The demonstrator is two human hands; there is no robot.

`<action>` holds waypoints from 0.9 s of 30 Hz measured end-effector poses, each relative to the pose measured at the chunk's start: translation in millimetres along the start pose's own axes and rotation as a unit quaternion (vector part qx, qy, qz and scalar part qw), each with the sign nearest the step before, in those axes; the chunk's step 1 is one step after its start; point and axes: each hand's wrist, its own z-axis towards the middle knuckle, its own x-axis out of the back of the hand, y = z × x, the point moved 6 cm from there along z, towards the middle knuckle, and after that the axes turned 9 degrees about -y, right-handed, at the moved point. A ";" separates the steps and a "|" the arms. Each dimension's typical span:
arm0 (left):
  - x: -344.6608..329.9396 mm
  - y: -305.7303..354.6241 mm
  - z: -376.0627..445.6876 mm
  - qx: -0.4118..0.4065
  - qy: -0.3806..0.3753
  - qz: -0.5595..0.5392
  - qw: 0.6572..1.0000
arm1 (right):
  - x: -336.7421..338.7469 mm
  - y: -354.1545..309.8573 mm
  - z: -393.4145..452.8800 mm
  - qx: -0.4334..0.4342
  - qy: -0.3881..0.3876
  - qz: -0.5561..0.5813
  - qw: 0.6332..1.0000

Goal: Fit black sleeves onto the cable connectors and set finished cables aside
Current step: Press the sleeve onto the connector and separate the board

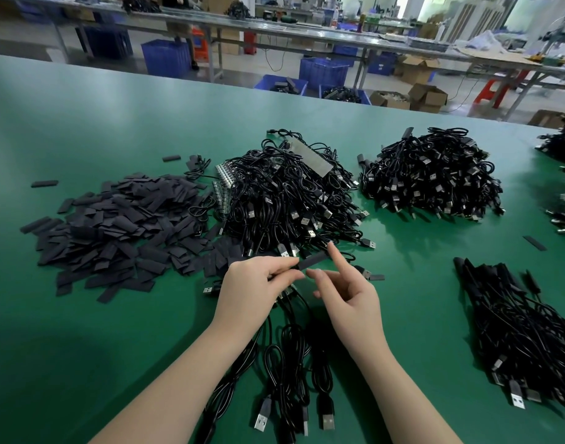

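Observation:
My left hand (255,288) grips several black cables (287,366) near their connector ends; the cords hang toward me with USB plugs at the bottom. One black sleeve (313,260) sticks out from my left fingertips. My right hand (345,290) hovers just right of it, index finger raised and touching the sleeve's far end, the other fingers loosely curled. A wide heap of loose black sleeves (114,232) lies to the left. A pile of coiled cables (287,200) sits just beyond my hands.
A second cable pile (431,177) lies at the back right, and a flatter bundle of cables (518,331) lies at the near right. Stray sleeves (535,243) dot the green table (82,123). Blue crates and benches stand beyond the table's far edge.

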 end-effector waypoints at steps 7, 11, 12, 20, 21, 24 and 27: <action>-2.9 10.2 -2.2 -0.048 -0.002 0.104 0.993 | 1.5 -3.7 3.4 -0.014 -0.020 0.023 0.999; -5.6 20.3 -4.7 -0.093 0.006 0.152 0.984 | 4.0 -5.3 4.6 -0.005 -0.024 0.023 0.999; -5.9 21.5 -5.0 -0.103 0.007 0.157 0.982 | 4.9 -5.2 4.5 -0.004 -0.023 0.026 0.999; -10.2 9.8 1.8 -0.060 -0.066 0.178 0.980 | 19.3 6.1 6.4 -0.052 0.046 0.129 0.989; -10.0 8.1 2.4 -0.054 -0.067 0.185 0.979 | 21.4 8.0 6.9 -0.058 0.054 0.145 0.986; -9.4 2.8 4.5 -0.042 -0.073 0.193 0.978 | 26.9 12.5 8.2 -0.076 0.082 0.207 0.972; -11.3 0.6 5.3 -0.042 -0.079 0.200 0.976 | 29.4 14.2 8.0 -0.087 0.097 0.260 0.957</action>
